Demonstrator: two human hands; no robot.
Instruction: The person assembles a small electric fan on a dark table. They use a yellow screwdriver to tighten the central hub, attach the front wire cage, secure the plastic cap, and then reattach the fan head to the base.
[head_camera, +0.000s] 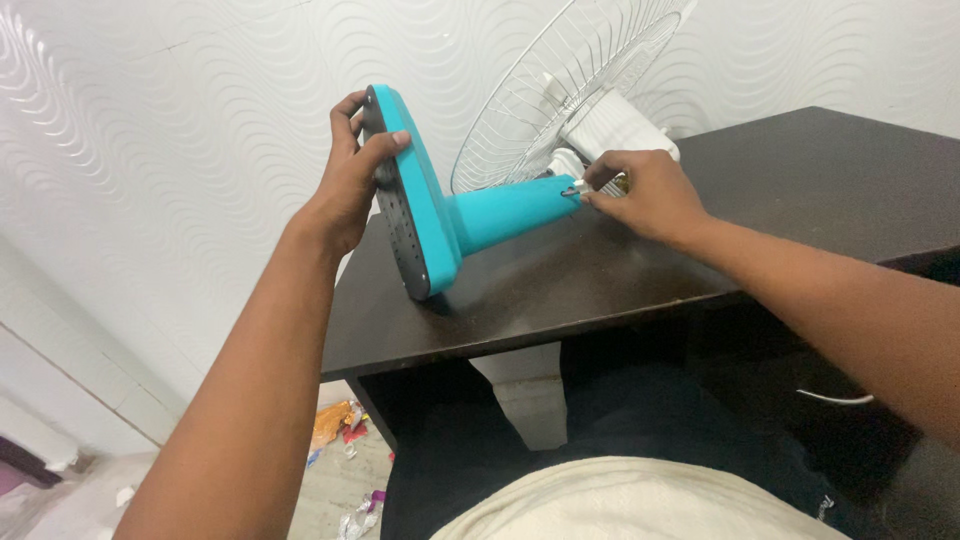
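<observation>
A table fan lies on its side on a dark table (620, 280). Its turquoise round base (425, 190) stands on edge, grey underside facing left, with the turquoise neck (510, 210) running right to a white motor housing (615, 125) and a wire grille (560, 85). My left hand (352, 175) grips the upper rim of the base. My right hand (645, 190) pinches a small silver part (577, 188) at the joint between neck and motor.
A white wall with a wavy pattern rises behind the table. Torn wrappers and scraps (340, 425) litter the floor at lower left. The table's left front corner sits just under the fan base. My lap in pale cloth (640, 505) fills the bottom.
</observation>
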